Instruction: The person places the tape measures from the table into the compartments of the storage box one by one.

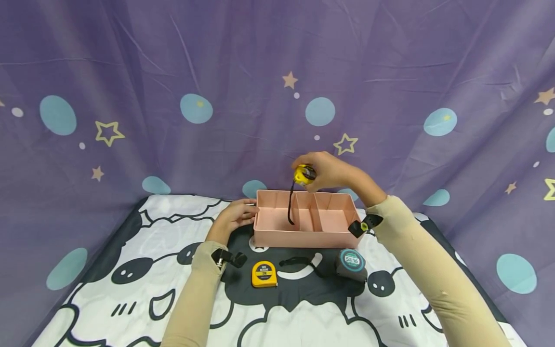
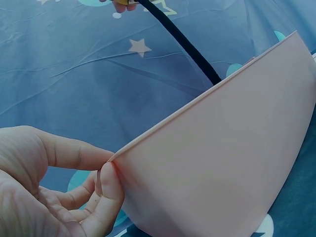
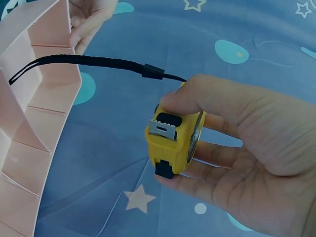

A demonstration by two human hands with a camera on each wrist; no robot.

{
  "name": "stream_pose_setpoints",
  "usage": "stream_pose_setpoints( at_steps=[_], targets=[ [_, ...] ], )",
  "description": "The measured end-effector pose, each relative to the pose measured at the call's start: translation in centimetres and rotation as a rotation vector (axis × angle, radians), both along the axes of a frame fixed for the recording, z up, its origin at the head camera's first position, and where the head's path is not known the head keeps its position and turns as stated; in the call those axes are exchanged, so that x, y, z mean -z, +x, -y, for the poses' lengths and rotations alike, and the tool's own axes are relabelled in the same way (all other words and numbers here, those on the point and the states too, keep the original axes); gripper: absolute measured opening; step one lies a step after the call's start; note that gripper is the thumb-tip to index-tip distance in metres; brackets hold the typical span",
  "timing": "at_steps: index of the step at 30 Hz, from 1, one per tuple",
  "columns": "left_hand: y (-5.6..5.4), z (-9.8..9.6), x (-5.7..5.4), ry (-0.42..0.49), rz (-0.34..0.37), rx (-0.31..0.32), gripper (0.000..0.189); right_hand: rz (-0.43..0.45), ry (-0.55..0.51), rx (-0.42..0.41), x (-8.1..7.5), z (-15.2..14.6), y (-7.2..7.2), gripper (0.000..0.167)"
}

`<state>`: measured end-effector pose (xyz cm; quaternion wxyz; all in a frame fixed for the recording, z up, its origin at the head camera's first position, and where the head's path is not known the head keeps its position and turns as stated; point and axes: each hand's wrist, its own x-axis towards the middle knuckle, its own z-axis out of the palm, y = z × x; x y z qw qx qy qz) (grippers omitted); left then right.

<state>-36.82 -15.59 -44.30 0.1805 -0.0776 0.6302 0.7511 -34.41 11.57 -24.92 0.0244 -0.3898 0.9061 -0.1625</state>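
Observation:
Above the pink divided storage box [image 1: 303, 239], my right hand [image 1: 330, 169] grips a yellow tape measure [image 1: 302, 175] between thumb and fingers. Its black wrist strap [image 1: 290, 205] dangles down over the left compartment. In the right wrist view the metal hook [image 3: 163, 129] of the tape measure faces the camera, the blade drawn in. My left hand [image 1: 236, 217] is at the box's left end; the left wrist view shows its thumb and forefinger pinching the rim at a corner.
In front of the box lie a yellow-orange tape measure [image 1: 264, 274] and, farther right, a grey tape measure with a teal label [image 1: 351, 264]. A black strap [image 1: 299, 261] stretches between them. The cloth [image 1: 303, 323] has a cartoon print, and a purple curtain [image 1: 243, 62] hangs behind.

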Motion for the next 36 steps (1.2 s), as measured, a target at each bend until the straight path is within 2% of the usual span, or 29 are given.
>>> stream_pose_setpoints(
  at_steps=[6, 14, 24, 31, 36],
  targets=[
    [0.0, 0.1, 0.0, -0.021, -0.015, 0.002, 0.057, 0.026, 0.002, 0.003, 0.6, 0.0, -0.4, 0.053],
    [0.4, 0.0, 0.1, 0.003, -0.014, 0.016, 0.059, 0.036, 0.049, 0.021, 1.3, 0.5, -0.5, 0.056],
    [0.7, -0.2, -0.1, -0.023, -0.018, 0.008, 0.055, -0.015, 0.031, -0.081, 2.4, 1.2, -0.9, 0.048],
    [0.8, -0.2, 0.0, -0.016, -0.018, -0.004, 0.054, 0.069, 0.080, -0.049, 2.9, 1.7, -1.0, 0.056],
    [0.9, -0.3, 0.0, -0.009, -0.015, -0.006, 0.057, 0.085, 0.096, -0.038, 3.4, 1.9, -1.1, 0.058]
  ],
)
